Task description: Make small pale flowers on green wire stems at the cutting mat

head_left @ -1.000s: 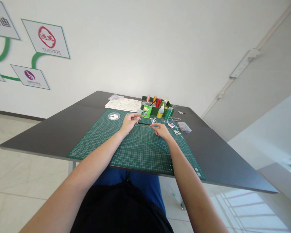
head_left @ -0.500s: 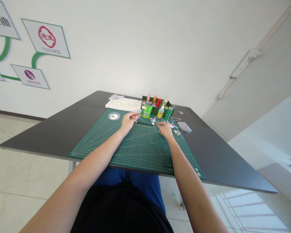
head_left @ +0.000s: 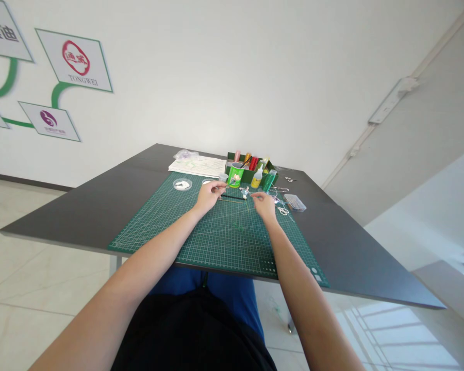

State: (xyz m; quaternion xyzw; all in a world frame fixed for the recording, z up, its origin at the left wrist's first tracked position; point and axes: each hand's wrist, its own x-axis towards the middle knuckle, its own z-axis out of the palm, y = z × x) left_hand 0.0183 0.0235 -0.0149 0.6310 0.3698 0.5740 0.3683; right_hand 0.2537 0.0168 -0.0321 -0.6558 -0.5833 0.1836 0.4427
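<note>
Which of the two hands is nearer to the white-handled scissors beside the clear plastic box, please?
The right hand: it is just to the left of the scissors, while the left hand is farther left, on the other side of the right hand.

- The person's bare left arm [head_left: 150,257] and right arm [head_left: 294,275] stretch forward, angled inward
- Left hand [head_left: 209,196]: thumb and fingertips pinched together
- Right hand [head_left: 264,205]: apart from the left, fingers bent, pointing inward
</note>
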